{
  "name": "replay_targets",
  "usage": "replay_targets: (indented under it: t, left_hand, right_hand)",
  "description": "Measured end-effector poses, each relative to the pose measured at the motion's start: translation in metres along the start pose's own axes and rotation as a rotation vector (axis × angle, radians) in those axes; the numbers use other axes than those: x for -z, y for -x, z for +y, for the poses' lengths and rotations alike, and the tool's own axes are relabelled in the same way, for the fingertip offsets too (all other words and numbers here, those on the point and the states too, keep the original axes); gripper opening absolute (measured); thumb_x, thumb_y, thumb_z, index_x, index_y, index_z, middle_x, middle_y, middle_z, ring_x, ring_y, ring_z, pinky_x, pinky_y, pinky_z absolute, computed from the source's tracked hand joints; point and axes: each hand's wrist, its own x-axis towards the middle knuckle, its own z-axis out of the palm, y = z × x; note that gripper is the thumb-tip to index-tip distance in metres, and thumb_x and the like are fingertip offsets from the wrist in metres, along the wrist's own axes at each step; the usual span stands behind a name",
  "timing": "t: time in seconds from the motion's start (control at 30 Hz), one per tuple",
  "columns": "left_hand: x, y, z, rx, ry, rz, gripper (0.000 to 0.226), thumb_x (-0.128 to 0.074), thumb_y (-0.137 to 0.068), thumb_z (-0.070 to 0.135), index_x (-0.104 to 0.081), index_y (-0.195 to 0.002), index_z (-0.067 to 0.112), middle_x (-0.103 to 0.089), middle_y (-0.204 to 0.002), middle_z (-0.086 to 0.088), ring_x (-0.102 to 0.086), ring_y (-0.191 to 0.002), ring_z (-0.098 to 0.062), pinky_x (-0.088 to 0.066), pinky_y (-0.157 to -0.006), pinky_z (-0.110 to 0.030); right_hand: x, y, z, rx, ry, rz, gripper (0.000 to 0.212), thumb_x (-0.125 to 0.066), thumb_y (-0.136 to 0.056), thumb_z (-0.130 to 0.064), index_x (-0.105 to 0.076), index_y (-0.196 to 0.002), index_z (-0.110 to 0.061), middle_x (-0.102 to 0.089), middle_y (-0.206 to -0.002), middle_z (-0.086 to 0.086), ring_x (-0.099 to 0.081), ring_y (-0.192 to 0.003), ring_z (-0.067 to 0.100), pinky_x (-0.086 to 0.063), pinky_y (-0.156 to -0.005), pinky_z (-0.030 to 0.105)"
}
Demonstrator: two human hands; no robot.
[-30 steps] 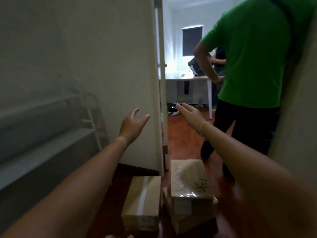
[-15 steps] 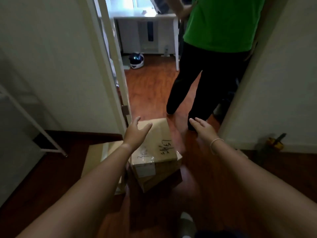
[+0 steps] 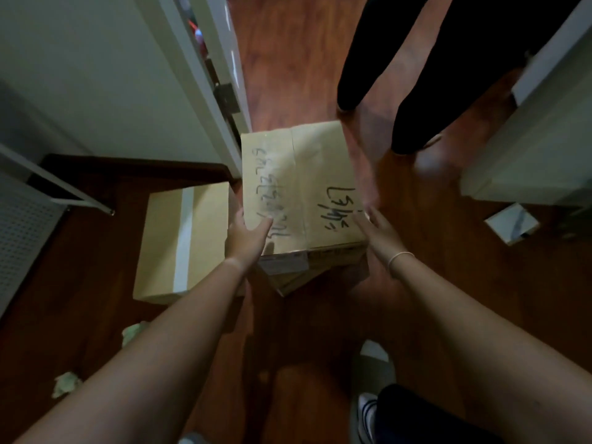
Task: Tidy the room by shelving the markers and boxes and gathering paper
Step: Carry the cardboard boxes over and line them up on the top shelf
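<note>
A taped cardboard box with black handwriting sits on top of another box on the wooden floor by the door frame. My left hand touches its near left corner, thumb lying on the top face. My right hand reaches its near right edge with straight fingers, blurred. A flatter cardboard box with a white tape strip lies on the floor to the left. Two crumpled pale green paper balls lie on the floor at lower left.
A person in black trousers stands just beyond the boxes in the doorway. The white door frame rises at left, a white wall corner at right. A small white box lies on the floor right. A white shelf rack leg stands left.
My view has tilted down from the room onto the boxes. Both hands have dropped from mid-air to the sides of the handwritten box.
</note>
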Motion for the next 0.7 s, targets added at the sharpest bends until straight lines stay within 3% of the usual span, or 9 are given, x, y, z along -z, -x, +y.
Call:
replay_targets:
  t: [0.07,0.13,0.2,0.27,0.37,0.47,0.53,0.63,0.7]
  left_hand:
    - [-0.002,-0.004,-0.005,0.03,-0.021,0.032,0.065,-0.06,-0.07,0.054,-0.051,-0.127,0.023,-0.064,-0.122,-0.002,-0.06,-0.111,-0.025,-0.047,-0.1,-0.042]
    - [-0.006,-0.012,-0.012,0.086,0.009,0.012,0.057,-0.063,-0.079,0.044,-0.051,-0.13,0.019,-0.063,-0.125,-0.004,-0.058,-0.114,-0.025,-0.045,-0.1,-0.032]
    - [-0.009,-0.019,-0.021,0.128,0.068,-0.049,0.051,-0.061,-0.088,0.035,-0.051,-0.133,0.013,-0.061,-0.129,-0.006,-0.056,-0.118,-0.023,-0.04,-0.096,-0.024]
    - [-0.008,-0.02,-0.023,0.138,0.113,-0.082,0.05,-0.06,-0.09,0.031,-0.051,-0.134,0.01,-0.06,-0.131,-0.008,-0.056,-0.119,-0.023,-0.04,-0.097,-0.024]
    - [0.002,-0.012,-0.015,0.114,0.127,-0.075,0.048,-0.061,-0.089,0.033,-0.054,-0.131,0.012,-0.061,-0.129,-0.007,-0.057,-0.118,-0.024,-0.042,-0.098,-0.024]
    - [0.024,0.005,0.002,0.092,0.131,-0.064,0.051,-0.06,-0.086,0.043,-0.056,-0.131,0.019,-0.064,-0.125,-0.002,-0.059,-0.114,-0.023,-0.045,-0.102,-0.032]
    - [0.048,0.022,0.02,0.054,0.19,-0.037,0.047,-0.059,-0.087,0.043,-0.056,-0.129,0.024,-0.065,-0.122,0.0,-0.061,-0.11,-0.022,-0.048,-0.1,-0.039]
    - [0.091,0.049,0.049,0.008,0.264,0.02,0.039,-0.058,-0.089,0.04,-0.056,-0.124,0.023,-0.065,-0.121,0.0,-0.06,-0.109,-0.021,-0.048,-0.099,-0.04]
    - [0.125,0.07,0.067,-0.054,0.286,0.094,0.041,-0.059,-0.088,0.04,-0.056,-0.125,0.022,-0.065,-0.121,0.0,-0.06,-0.11,-0.021,-0.047,-0.101,-0.04]
  right_hand:
    - [-0.005,-0.013,0.009,0.013,0.025,0.012,0.06,-0.059,-0.08,-0.052,-0.049,-0.134,-0.027,-0.053,-0.132,-0.01,-0.051,-0.12,0.012,-0.041,-0.106,0.035]
    - [-0.013,-0.023,0.017,0.019,0.032,0.039,0.063,-0.058,-0.073,-0.056,-0.055,-0.128,-0.026,-0.061,-0.127,-0.002,-0.057,-0.116,0.017,-0.044,-0.103,0.041]
    - [-0.016,-0.028,0.024,0.026,-0.005,0.057,0.053,-0.061,-0.082,-0.045,-0.055,-0.129,-0.022,-0.063,-0.126,0.002,-0.058,-0.116,0.019,-0.044,-0.103,0.04]
    - [-0.016,-0.026,0.024,0.006,-0.076,0.07,0.045,-0.062,-0.085,-0.037,-0.057,-0.128,-0.022,-0.065,-0.123,0.002,-0.06,-0.113,0.019,-0.046,-0.102,0.042]
    - [-0.011,-0.02,0.021,-0.01,-0.126,0.052,0.05,-0.067,-0.072,-0.05,-0.062,-0.118,-0.033,-0.067,-0.12,-0.003,-0.062,-0.11,0.019,-0.046,-0.102,0.046]
    - [-0.013,-0.012,-0.004,0.0,-0.194,0.023,0.025,-0.066,-0.079,-0.041,-0.066,-0.102,-0.031,-0.067,-0.118,0.0,-0.062,-0.111,0.022,-0.043,-0.104,0.046]
    - [-0.015,-0.001,-0.033,0.055,-0.224,-0.012,0.024,-0.062,-0.086,-0.03,-0.063,-0.11,-0.024,-0.065,-0.119,0.005,-0.06,-0.114,0.025,-0.042,-0.105,0.045]
    - [-0.025,0.019,-0.086,0.154,-0.251,-0.065,0.044,-0.063,-0.084,-0.033,-0.058,-0.125,-0.017,-0.064,-0.123,0.007,-0.059,-0.116,0.025,-0.043,-0.105,0.045]
    - [-0.035,0.039,-0.125,0.219,-0.278,-0.124,0.043,-0.059,-0.088,-0.03,-0.055,-0.129,-0.019,-0.064,-0.122,0.008,-0.06,-0.112,0.026,-0.048,-0.097,0.043]
